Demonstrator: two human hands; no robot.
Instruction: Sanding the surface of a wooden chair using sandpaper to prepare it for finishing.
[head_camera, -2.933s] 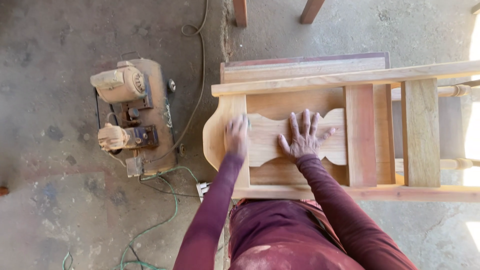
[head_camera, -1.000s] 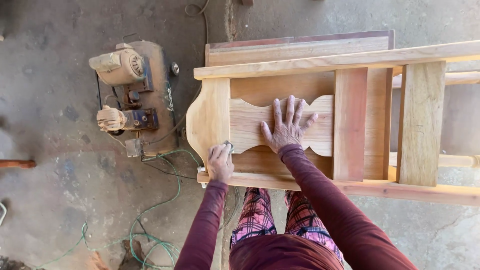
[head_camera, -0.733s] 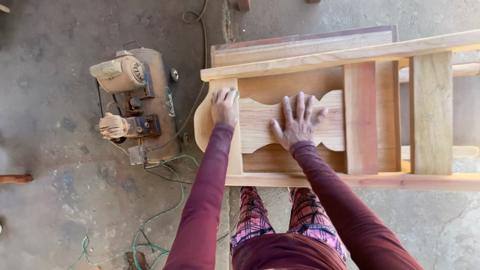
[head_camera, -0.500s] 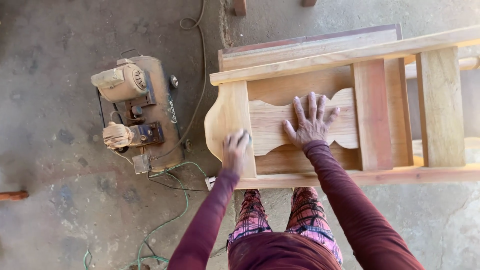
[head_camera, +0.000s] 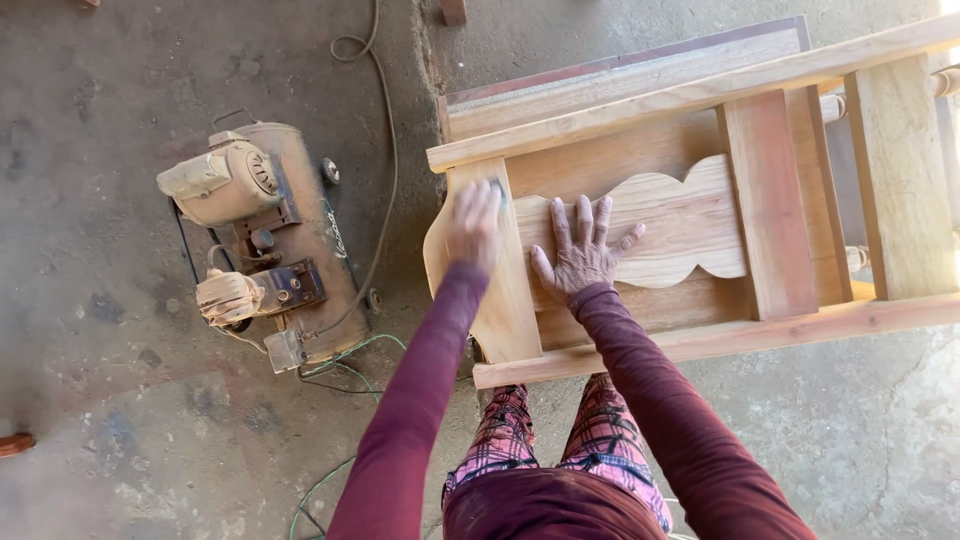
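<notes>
An unfinished wooden furniture frame lies flat in front of me. My left hand, blurred by motion, presses on its curved end board, near the board's top. A small grey-green piece like sandpaper peeks out under the fingertips. My right hand lies flat with fingers spread on the scalloped cross board, holding nothing. Both arms wear dark red sleeves.
A dusty motor-driven machine stands on the concrete floor to the left of the frame. A dark cable runs from it toward the top edge. Thin green cords trail on the floor near my legs.
My left hand has slid from the lower part of the curved end board up to its top, after going up and down before. My right hand has stayed flat on the scalloped board.
</notes>
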